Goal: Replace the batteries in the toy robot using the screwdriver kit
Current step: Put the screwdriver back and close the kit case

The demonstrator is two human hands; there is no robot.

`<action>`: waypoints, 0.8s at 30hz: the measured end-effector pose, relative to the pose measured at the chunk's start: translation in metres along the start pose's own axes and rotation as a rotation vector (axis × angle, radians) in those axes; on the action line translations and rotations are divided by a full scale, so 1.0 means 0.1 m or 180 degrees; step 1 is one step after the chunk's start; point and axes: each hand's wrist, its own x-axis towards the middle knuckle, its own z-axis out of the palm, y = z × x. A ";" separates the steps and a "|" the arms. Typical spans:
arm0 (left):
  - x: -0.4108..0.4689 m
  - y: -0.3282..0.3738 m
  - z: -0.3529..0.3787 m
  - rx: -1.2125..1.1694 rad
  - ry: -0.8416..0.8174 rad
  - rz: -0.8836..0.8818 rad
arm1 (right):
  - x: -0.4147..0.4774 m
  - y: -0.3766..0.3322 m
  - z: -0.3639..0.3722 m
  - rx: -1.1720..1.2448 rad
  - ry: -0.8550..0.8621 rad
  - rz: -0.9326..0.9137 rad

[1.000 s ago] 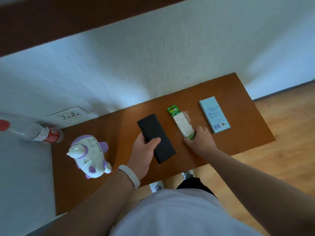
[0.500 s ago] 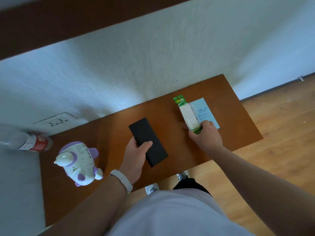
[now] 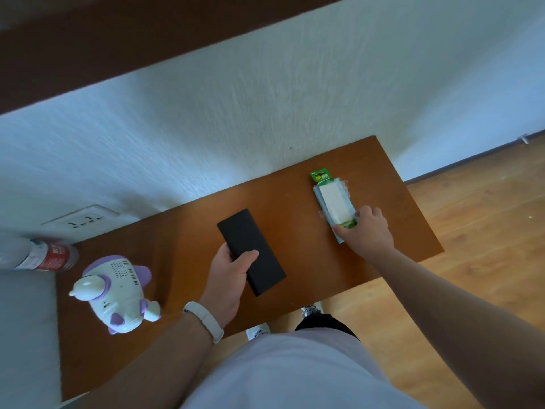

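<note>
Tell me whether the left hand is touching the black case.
Touching. The head view shows the left hand gripping the black case, thumb across its top.

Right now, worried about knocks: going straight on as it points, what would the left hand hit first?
Likely the wall; ahead of the left hand and its black case lies only bare table.

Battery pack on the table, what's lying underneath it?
A light blue box lies under the battery pack, only its edges showing. Its top face is covered, and the right hand hides much of its near end.
</note>
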 end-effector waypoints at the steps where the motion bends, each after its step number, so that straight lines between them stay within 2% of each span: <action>1: 0.00 0.00 0.01 -0.0008 0.0034 -0.0008 | 0.01 0.02 0.01 0.0011 -0.0043 0.0005; 6: 0.02 -0.02 0.09 -0.0065 0.0143 -0.0014 | 0.11 -0.06 0.00 -0.0321 -0.0338 0.0114; 17: 0.07 -0.02 0.21 -0.0147 0.0286 0.0006 | 0.18 -0.22 -0.01 -0.0501 -0.0240 0.0104; 24: 0.08 0.01 0.24 -0.0196 0.0331 -0.0010 | 0.23 -0.06 -0.05 -0.0201 -0.0487 0.0130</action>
